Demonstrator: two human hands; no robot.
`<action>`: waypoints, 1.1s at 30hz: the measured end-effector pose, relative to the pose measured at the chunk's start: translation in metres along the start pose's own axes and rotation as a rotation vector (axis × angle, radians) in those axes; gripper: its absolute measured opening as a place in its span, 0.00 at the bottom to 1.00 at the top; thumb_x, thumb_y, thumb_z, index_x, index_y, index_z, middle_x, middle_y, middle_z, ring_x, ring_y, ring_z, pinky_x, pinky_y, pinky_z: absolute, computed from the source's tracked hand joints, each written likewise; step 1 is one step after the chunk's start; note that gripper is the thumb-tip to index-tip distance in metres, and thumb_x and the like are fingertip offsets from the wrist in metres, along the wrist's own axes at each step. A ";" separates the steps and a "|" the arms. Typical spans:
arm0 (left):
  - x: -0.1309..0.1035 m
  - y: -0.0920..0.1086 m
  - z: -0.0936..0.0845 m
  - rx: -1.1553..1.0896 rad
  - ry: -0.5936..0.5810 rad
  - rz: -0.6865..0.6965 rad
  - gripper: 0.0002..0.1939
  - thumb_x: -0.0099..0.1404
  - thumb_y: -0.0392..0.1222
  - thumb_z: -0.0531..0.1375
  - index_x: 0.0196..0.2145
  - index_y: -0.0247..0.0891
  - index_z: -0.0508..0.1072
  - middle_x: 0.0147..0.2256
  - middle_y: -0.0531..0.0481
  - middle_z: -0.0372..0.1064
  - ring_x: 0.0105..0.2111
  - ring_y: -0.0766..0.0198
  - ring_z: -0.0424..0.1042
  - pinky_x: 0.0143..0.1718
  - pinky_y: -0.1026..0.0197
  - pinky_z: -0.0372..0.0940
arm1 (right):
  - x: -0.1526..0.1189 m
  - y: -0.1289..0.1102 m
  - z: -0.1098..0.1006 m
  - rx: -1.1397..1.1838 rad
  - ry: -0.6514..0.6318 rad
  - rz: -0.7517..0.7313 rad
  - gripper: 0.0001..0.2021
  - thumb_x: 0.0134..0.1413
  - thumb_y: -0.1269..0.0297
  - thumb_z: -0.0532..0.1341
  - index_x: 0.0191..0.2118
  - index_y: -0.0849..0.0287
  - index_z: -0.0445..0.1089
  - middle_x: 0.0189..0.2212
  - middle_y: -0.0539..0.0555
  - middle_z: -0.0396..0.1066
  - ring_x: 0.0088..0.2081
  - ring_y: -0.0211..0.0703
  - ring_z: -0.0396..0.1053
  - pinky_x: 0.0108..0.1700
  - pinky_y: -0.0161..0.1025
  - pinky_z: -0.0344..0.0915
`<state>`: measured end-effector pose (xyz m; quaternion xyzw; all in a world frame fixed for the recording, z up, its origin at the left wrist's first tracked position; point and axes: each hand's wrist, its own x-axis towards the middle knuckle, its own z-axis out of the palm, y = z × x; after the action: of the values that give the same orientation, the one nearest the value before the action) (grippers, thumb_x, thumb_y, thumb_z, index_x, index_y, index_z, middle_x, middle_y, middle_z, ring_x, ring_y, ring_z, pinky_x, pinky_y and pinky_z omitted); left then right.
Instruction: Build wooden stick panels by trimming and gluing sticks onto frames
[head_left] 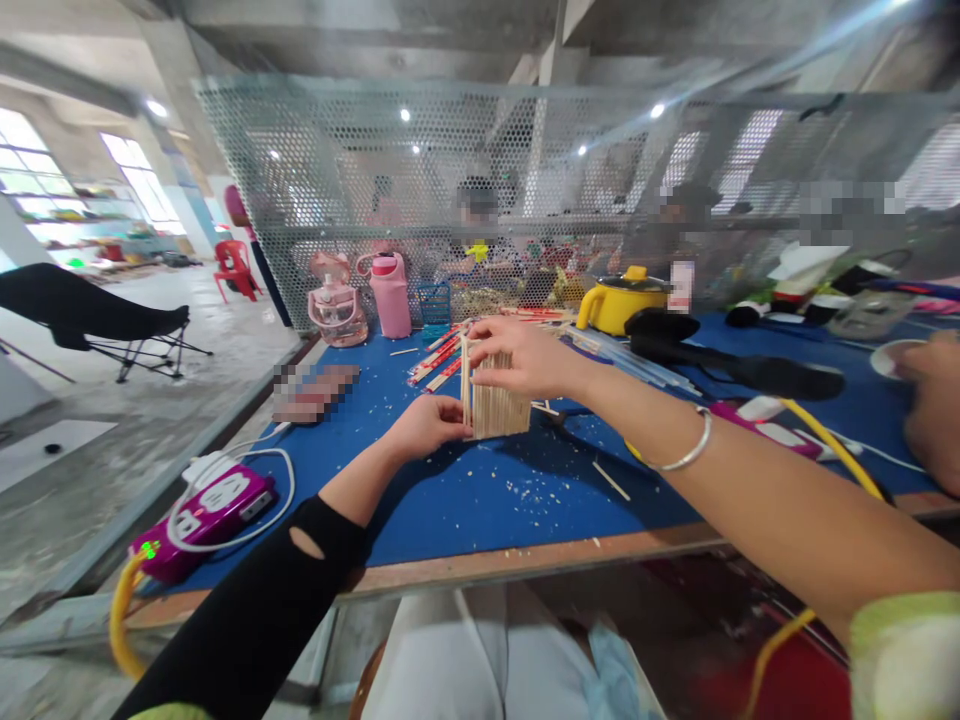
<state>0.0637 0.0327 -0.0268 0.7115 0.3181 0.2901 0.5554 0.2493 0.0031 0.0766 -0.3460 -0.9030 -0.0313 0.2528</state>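
Note:
A small box-like piece made of pale wooden sticks (501, 412) stands upright over the blue table. My left hand (435, 425) pinches its lower left edge between thumb and fingers. From above and the right, my right hand (525, 358) curls round its top and left edge, covering part of the upper side. Behind the piece lie several long sticks with red-printed wrappers (442, 365). One loose wooden stick (612, 481) lies to the right on the tabletop, among scattered pale chips. A dark tool just right of the piece is partly hidden under my right forearm.
A pink bottle (390, 297), clear jug (337, 308) and yellow pot (619, 303) stand before the mesh screen (360, 170). Clear rods (637, 362) and a long black object (757, 370) lie right. Purple power strips, left (217, 515), trail cables. Another person's hand (937, 410) is far right.

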 end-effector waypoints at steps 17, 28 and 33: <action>0.000 0.001 -0.002 -0.009 -0.086 -0.002 0.12 0.43 0.32 0.67 0.30 0.34 0.77 0.27 0.50 0.77 0.29 0.64 0.74 0.39 0.59 0.66 | 0.001 -0.021 0.017 -0.033 0.291 0.232 0.07 0.46 0.68 0.60 0.21 0.58 0.69 0.34 0.54 0.67 0.38 0.43 0.64 0.45 0.42 0.60; 0.000 -0.002 -0.002 0.042 -0.100 0.033 0.15 0.46 0.34 0.66 0.34 0.32 0.77 0.30 0.47 0.77 0.32 0.61 0.75 0.41 0.57 0.67 | 0.002 -0.022 0.016 -0.058 0.269 0.239 0.07 0.47 0.68 0.60 0.21 0.59 0.70 0.35 0.55 0.69 0.38 0.44 0.65 0.44 0.42 0.60; 0.000 -0.003 -0.001 0.120 -0.022 0.092 0.15 0.50 0.39 0.65 0.37 0.32 0.77 0.34 0.45 0.77 0.33 0.60 0.73 0.41 0.57 0.66 | 0.003 -0.022 0.016 -0.059 0.257 0.255 0.08 0.47 0.69 0.59 0.20 0.59 0.70 0.35 0.56 0.70 0.38 0.44 0.66 0.44 0.43 0.61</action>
<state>0.0623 0.0342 -0.0296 0.7604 0.2958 0.2879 0.5014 0.2263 -0.0077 0.0663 -0.4581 -0.8108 -0.0693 0.3578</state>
